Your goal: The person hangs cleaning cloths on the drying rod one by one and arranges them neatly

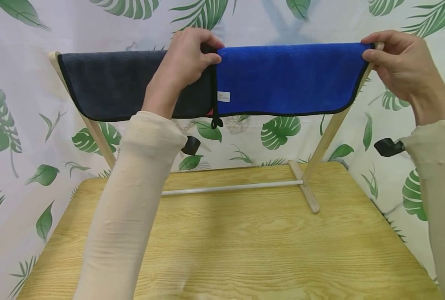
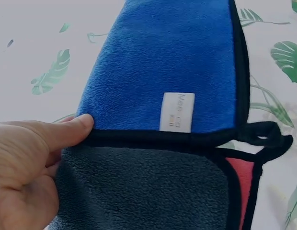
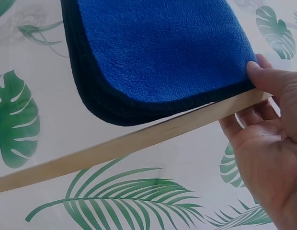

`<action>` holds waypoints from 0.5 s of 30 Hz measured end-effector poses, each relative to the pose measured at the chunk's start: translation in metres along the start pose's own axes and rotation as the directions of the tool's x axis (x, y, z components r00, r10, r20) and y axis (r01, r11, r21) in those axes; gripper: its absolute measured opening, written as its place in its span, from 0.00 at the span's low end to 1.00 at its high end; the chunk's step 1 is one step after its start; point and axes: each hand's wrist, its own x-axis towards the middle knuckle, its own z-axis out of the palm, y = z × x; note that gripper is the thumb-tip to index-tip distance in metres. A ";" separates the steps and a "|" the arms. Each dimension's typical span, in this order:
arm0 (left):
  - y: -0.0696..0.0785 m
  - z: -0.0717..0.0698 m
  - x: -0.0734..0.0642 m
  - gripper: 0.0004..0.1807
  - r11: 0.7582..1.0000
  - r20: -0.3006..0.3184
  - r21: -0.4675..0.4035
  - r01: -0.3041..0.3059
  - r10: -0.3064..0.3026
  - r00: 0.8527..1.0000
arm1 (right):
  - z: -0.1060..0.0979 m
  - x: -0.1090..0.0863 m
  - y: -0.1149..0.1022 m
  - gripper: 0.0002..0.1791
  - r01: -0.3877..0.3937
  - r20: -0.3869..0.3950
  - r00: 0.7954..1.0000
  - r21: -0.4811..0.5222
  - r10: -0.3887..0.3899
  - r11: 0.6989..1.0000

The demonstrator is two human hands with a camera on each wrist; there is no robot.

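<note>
A blue towel (image 1: 286,79) with black edging and a white label (image 2: 177,112) hangs folded over the top of a wooden rack (image 1: 329,129). My left hand (image 1: 186,58) pinches its upper left corner, where it meets a dark grey towel (image 1: 113,81). At the other end my right hand (image 1: 404,62) pinches the upper right corner, close to the rack's right post (image 3: 139,143). The grey towel hangs on the left half, with a bit of its pinkish-red layer (image 2: 242,172) showing at a lower corner. The rack's top bar is hidden beneath the towels.
The rack stands at the back of a wood-grain table (image 1: 245,241). A white rod (image 1: 230,188) runs low between its posts, and a wooden foot (image 1: 307,193) supports the right one. Behind hangs a leaf-patterned cloth (image 1: 8,62).
</note>
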 end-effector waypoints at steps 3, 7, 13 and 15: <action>-0.002 0.003 -0.001 0.19 1.000 -0.037 -0.001 -0.022 0.022 0.999 | 0.001 0.001 0.002 0.13 0.010 0.001 1.000 -0.001 -0.010 1.000; -0.007 0.009 -0.002 0.17 0.996 -0.105 0.004 -0.086 0.086 0.991 | 0.003 0.002 0.005 0.17 0.013 -0.003 1.000 -0.021 -0.013 1.000; -0.011 0.016 -0.006 0.16 0.985 -0.189 0.061 -0.161 0.170 0.967 | 0.007 0.002 0.007 0.23 0.009 -0.051 0.999 -0.035 -0.010 0.999; -0.012 0.018 -0.009 0.18 0.978 -0.201 0.111 -0.178 0.198 0.959 | 0.008 0.000 0.007 0.26 -0.011 -0.077 0.997 -0.056 0.006 0.998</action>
